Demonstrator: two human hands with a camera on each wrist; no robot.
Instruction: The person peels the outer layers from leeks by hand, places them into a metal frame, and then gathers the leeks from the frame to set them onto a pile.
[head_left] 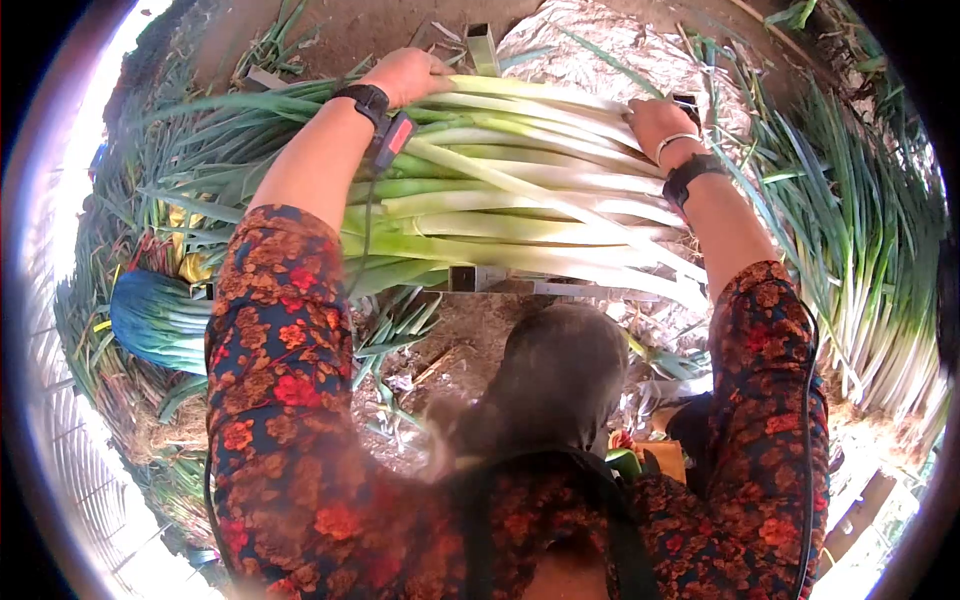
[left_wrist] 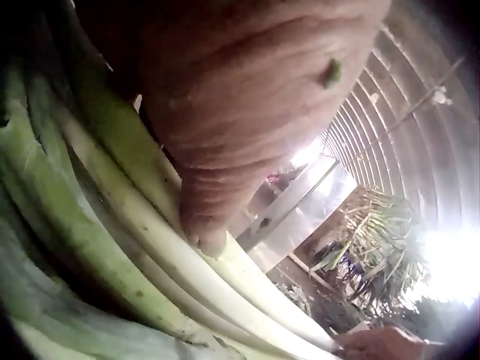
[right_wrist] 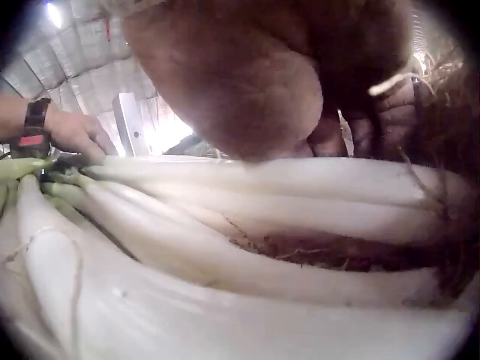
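A pile of long green onions [head_left: 520, 190] lies crosswise before me, white stems to the right and green leaves to the left. At the pile's far edge my left hand [head_left: 405, 78] holds the outermost green onion where green turns to white. Its thumb [left_wrist: 206, 217] lies along that stalk in the left wrist view. My right hand [head_left: 662, 125] grips the same far edge near the root ends, thumb [right_wrist: 262, 112] over the white stems and fingers curled behind. One green onion slants across the top of the others.
Metal frame posts [head_left: 482, 50] stand around the pile, with a rail [head_left: 475, 280] along the near side. More green onions [head_left: 870, 240] are heaped at right. A bundle in blue wrapping [head_left: 155, 320] lies at left. Loose leaves [head_left: 395, 330] litter the ground.
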